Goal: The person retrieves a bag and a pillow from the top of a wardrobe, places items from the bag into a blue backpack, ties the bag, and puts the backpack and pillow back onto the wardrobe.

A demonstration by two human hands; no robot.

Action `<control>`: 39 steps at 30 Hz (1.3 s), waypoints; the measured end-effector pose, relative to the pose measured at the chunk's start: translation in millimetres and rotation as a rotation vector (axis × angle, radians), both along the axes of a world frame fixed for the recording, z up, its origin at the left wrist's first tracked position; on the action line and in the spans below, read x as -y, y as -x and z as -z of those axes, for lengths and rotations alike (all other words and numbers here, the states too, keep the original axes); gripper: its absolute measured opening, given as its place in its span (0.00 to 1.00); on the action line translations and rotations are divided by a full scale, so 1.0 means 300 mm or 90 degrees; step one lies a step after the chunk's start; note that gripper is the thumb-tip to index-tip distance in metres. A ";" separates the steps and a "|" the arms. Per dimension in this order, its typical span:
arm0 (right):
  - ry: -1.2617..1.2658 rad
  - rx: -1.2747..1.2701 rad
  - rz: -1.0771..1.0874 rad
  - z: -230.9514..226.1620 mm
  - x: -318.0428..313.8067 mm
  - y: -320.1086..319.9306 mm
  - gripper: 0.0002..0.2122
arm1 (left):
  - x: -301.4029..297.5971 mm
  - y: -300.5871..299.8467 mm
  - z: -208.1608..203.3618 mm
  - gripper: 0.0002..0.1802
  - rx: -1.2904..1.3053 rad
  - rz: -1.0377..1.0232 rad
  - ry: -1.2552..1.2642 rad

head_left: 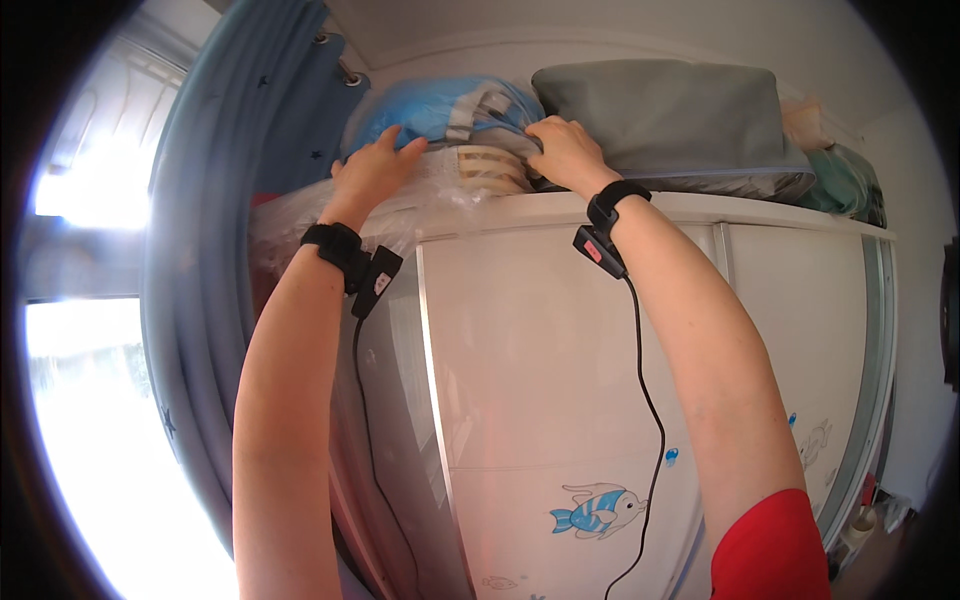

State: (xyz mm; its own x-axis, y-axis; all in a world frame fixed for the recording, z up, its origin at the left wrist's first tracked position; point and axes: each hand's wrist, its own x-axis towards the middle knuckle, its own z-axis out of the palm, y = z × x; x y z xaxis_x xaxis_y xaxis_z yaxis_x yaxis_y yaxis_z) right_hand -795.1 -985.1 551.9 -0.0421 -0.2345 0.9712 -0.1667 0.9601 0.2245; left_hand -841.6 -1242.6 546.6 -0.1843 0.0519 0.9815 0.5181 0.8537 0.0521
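Observation:
On top of the white wardrobe [560, 330] lies a clear plastic bag [375, 115] with something blue and a pale strip inside. My left hand [375, 178] is at the bag's near left side, fingers and thumb apart, over loose clear plastic. Closed fingers of my right hand [568, 155] pinch the bag's right edge; their tips are partly hidden. Between the hands, below the blue part, a beige striped roll-like item [490, 170] shows near the wardrobe's edge. Black straps with small devices and cables sit on both my wrists.
A large grey storage bag [660, 115] stands right of my right hand, with a green bundle [842, 180] beyond it. A blue curtain [200, 270] hangs at the left beside a bright window [90, 380]. Cables dangle before the wardrobe doors.

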 end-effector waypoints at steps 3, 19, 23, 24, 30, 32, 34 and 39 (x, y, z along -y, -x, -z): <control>0.060 0.049 0.040 0.002 0.043 -0.001 0.13 | 0.012 0.022 -0.015 0.42 0.078 0.023 0.008; 0.123 0.065 0.190 -0.002 -0.084 0.037 0.09 | 0.002 0.087 0.028 0.41 -0.113 0.135 0.103; 0.133 -0.082 0.005 0.022 -0.109 0.036 0.11 | 0.146 0.127 0.089 0.35 -0.160 0.151 0.051; 0.126 -0.151 -0.066 0.029 -0.101 0.025 0.12 | 0.164 0.131 0.111 0.35 -0.160 0.160 0.055; 0.336 -0.074 -0.463 0.133 -0.013 -0.040 0.10 | 0.194 0.099 0.234 0.27 -0.324 0.143 0.048; 0.368 -0.018 -0.493 0.222 -0.003 -0.083 0.10 | 0.145 0.090 0.272 0.27 -0.315 0.277 0.062; 0.358 0.033 -0.546 0.356 0.007 -0.091 0.10 | 0.113 0.076 0.309 0.27 -0.296 0.318 0.086; 0.524 0.148 -0.445 0.663 0.079 -0.270 0.09 | 0.034 0.034 0.404 0.28 -0.263 0.468 0.067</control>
State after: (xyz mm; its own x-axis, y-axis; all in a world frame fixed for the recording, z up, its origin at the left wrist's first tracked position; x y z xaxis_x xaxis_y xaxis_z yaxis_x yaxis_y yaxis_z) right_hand -714.2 -1008.8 352.9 -0.3540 0.4370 0.8269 -0.6863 0.4793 -0.5471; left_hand -851.8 -1252.8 425.4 0.3043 0.1128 0.9459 0.9028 0.2827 -0.3241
